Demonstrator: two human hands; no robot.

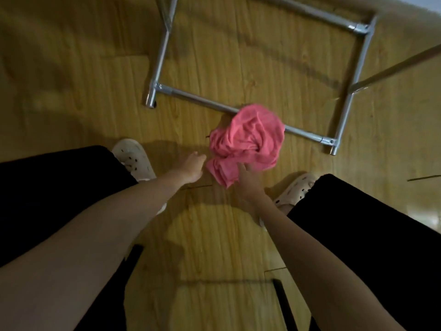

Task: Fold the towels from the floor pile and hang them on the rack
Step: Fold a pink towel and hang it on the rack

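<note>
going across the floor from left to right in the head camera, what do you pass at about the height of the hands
Left shoe → left hand → pink towel, crumpled on the wooden floor and lying over the rack's near base bar → right shoe. The right hand overlaps the towel's lower edge, so it is left out.

A crumpled pink towel (248, 142) lies on the wooden floor (95, 80), its far edge draped over the near bottom bar of the metal rack (162, 53). The right hand (249, 181) touches the towel's near corner, fingers spread on the cloth. The left hand (191, 169) reaches in just beside the towel's left edge, fingers loosely curled. Pale perforated clogs (134, 158) flank both arms.
</note>
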